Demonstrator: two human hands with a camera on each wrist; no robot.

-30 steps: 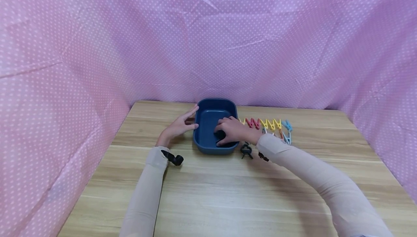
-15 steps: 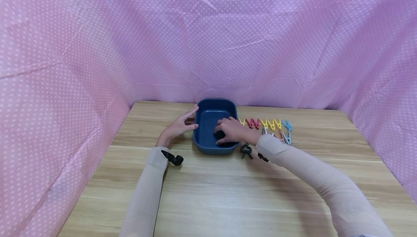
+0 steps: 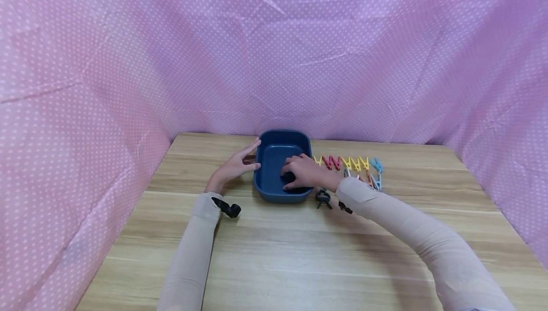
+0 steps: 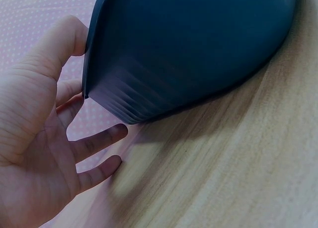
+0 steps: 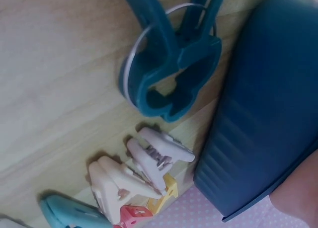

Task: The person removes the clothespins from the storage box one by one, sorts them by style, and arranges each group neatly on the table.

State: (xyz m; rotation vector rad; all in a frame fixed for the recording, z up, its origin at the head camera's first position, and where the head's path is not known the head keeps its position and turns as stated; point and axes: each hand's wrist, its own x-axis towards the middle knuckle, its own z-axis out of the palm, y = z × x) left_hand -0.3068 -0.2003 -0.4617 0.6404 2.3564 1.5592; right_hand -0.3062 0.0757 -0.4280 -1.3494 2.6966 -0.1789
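Observation:
A dark blue plastic basin [image 3: 280, 196] stands on the table. At its left side, my left hand [image 3: 234, 164] is spread, touching the outer wall near the rim; in the left wrist view the thumb [image 4: 69, 37] meets the rim and the lower fingers extend loosely. My right hand [image 3: 303, 172] reaches over the right wall into the basin, fingers bent downward around a dark patch; I cannot tell whether it holds something. Just outside the basin, near the right wrist, lies a large dark green spring clip [image 5: 171, 64].
Clothespins lie right of the basin: a row with yellow ones [image 3: 357, 163] and red ones [image 3: 332, 162], and a blue one [image 3: 376, 164] at its end. More, including an orange one [image 3: 369, 178], lie partly behind the right arm. A pink dotted curtain [image 3: 274, 63] hangs behind the wooden table [image 3: 278, 254].

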